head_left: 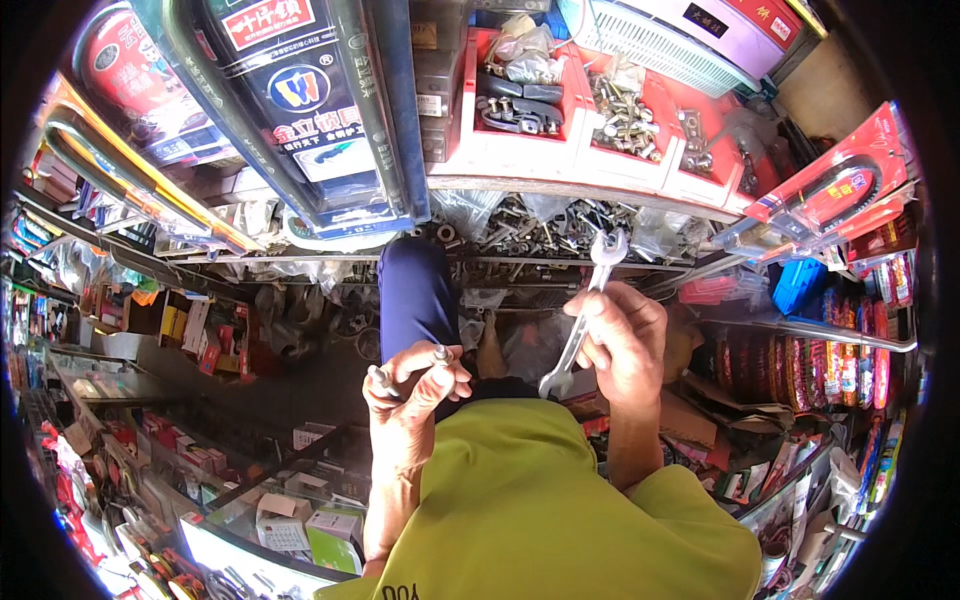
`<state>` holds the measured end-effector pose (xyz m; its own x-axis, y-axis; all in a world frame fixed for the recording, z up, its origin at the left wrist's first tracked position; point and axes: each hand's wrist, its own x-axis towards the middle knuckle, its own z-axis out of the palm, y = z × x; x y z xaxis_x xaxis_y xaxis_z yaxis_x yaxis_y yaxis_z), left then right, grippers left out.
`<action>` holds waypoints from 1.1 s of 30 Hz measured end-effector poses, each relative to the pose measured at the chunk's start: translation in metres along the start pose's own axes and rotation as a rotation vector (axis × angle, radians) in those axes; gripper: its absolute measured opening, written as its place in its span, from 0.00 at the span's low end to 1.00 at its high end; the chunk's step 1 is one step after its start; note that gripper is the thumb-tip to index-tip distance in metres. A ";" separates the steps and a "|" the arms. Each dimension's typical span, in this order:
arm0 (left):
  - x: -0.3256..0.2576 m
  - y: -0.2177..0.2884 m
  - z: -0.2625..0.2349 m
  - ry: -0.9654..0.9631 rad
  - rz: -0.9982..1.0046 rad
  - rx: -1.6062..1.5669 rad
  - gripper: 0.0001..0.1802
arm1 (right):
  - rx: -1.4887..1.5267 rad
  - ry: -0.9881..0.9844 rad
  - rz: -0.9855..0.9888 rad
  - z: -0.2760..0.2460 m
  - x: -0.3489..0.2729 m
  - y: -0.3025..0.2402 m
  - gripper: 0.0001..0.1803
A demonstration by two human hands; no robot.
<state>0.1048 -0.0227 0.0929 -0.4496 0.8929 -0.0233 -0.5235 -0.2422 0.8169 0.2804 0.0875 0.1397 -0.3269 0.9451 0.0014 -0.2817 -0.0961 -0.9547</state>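
My left hand (412, 395) is closed in front of my chest. Two small silvery pieces that look like bolts show in it: one metal piece (443, 356) pokes up at the thumb and fingertips, another metal piece (380, 381) lies at the outer side of the hand. Their lower parts are hidden by the fingers. To the right, my right hand (622, 335) grips a double-ended open-end wrench (570, 350) by its middle. The wrench stands slanted, one jaw above the fingers and the other below them, apart from the left hand.
Ahead, a shelf carries red bins (630, 170) of bolts and clamps. Beneath it lies a tray of loose hardware (550, 225). Packaged locks (300, 110) hang at upper left, and another lock (840, 195) at right. Glass cases and boxes (285, 520) crowd the lower left.
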 end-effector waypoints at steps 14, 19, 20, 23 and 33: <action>0.003 0.003 -0.001 -0.140 0.146 0.190 0.10 | 0.522 -0.089 0.218 0.014 0.004 0.019 0.10; 0.003 0.003 0.000 -0.115 0.187 0.243 0.10 | 0.500 -0.004 0.165 0.020 0.001 0.020 0.09; 0.003 0.004 0.000 -0.109 0.190 0.243 0.10 | 0.508 0.033 0.149 0.022 0.001 0.021 0.09; 0.002 0.004 0.000 -0.084 0.160 0.265 0.11 | 0.522 0.021 0.129 0.022 0.000 0.022 0.08; 0.001 -0.002 0.003 0.078 0.144 0.216 0.12 | 0.389 -0.134 0.026 0.025 -0.016 0.031 0.10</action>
<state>0.1076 -0.0203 0.0928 -0.5674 0.8209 0.0647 -0.2870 -0.2708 0.9188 0.2548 0.0613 0.1176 -0.4457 0.8942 0.0417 -0.5830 -0.2547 -0.7715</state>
